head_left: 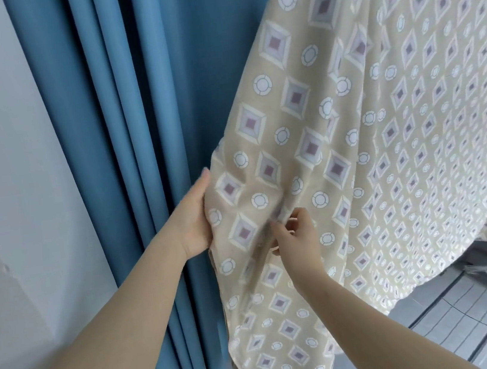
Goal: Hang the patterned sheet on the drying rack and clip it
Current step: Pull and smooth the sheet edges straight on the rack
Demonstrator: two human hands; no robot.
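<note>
While our left hand [194, 219] grips the edge of the patterned sheet [385, 133] and our right hand [298, 236] pinches a fold, we should pull it smooth.

Bright, even daylight; wide-angle view.
Light passes through the patterned sheet [385, 133] from behind, strongest at far right. Shadows are soft. Slight motion blur softens the right hand [296, 233] and the fold it pinches. Folds of the curtain [123, 138] bow toward the left edge.
</note>
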